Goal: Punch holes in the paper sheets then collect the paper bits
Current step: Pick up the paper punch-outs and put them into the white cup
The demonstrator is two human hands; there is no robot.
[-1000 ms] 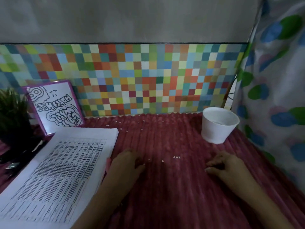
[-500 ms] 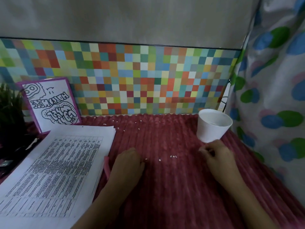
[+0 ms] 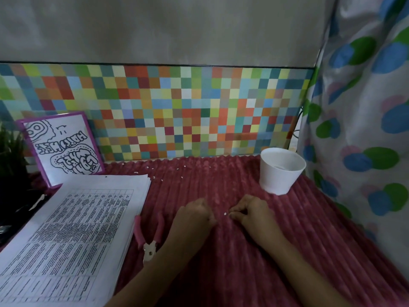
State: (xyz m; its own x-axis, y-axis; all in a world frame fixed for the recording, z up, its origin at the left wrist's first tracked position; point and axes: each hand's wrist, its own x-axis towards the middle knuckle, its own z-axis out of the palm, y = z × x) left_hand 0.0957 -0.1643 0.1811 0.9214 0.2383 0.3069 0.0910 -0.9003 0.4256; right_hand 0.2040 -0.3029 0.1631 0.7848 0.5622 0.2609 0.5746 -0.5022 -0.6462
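My left hand [image 3: 194, 216] rests on the red ribbed cloth [image 3: 221, 262] as a loose fist, with nothing visible in it. My right hand [image 3: 251, 212] lies close beside it with curled fingers, its fingertips on the cloth just right of a small white paper bit [image 3: 225, 214]. More paper bits [image 3: 152, 177] are scattered farther back. A stack of printed paper sheets [image 3: 73, 229] lies to the left. The pink-handled hole punch [image 3: 148, 235] lies between the stack and my left forearm. A white cup [image 3: 281, 171] stands upright behind my right hand.
A checkered multicolour wall panel [image 3: 177, 111] closes the back. A dotted curtain [image 3: 365, 129] hangs along the right side. A purple-framed drawing [image 3: 62, 147] leans at the back left, beside a dark green plant [image 3: 11, 156].
My right hand went up to the white cup and has come back left, beside my left hand. The view shifted, so the hole punch now shows next to the paper stack.
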